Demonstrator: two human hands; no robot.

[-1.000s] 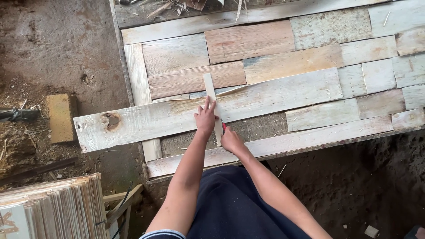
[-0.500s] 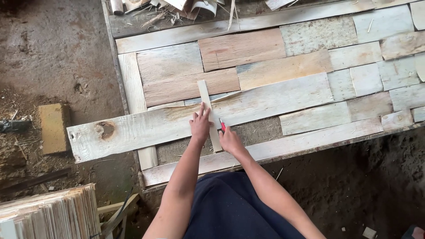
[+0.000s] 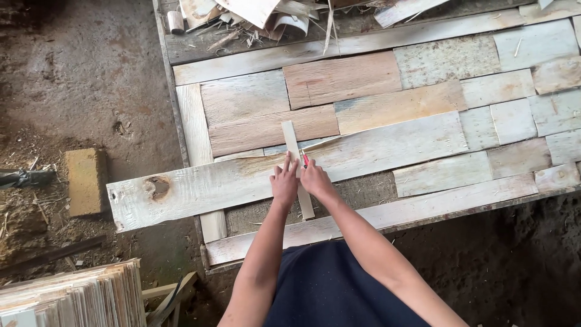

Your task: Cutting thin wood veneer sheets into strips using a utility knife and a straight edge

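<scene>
Left hand: left hand point(image 3: 284, 184) lies palm down, fingers spread and flat, pressing a narrow wooden strip point(image 3: 297, 166) against the long plank; it grips nothing.
Right hand: right hand point(image 3: 316, 180) is clamped on a small red-handled tool point(image 3: 305, 160), its tip at the right edge of the strip.
Narrow wooden strip: laid crosswise over the long plank, running away from the person, its near end past the plank's near edge, between the two hands.
Long plank: long plank point(image 3: 242, 181) lies slightly slanted across the tabletop point(image 3: 423, 209); its left end overhangs the edge and carries a dark knot point(image 3: 158, 186).
Tabletop surface: covered with a patchwork of thin wood sheets in pale, grey and reddish tones.
Far edge: scraps and offcuts point(image 3: 254, 15) heaped along the back.
Floor: bare earth; a yellowish block point(image 3: 86, 181) lies left of the plank's end.
Lower left: a stack of thin sheets point(image 3: 72, 297) seen edge-on.
</scene>
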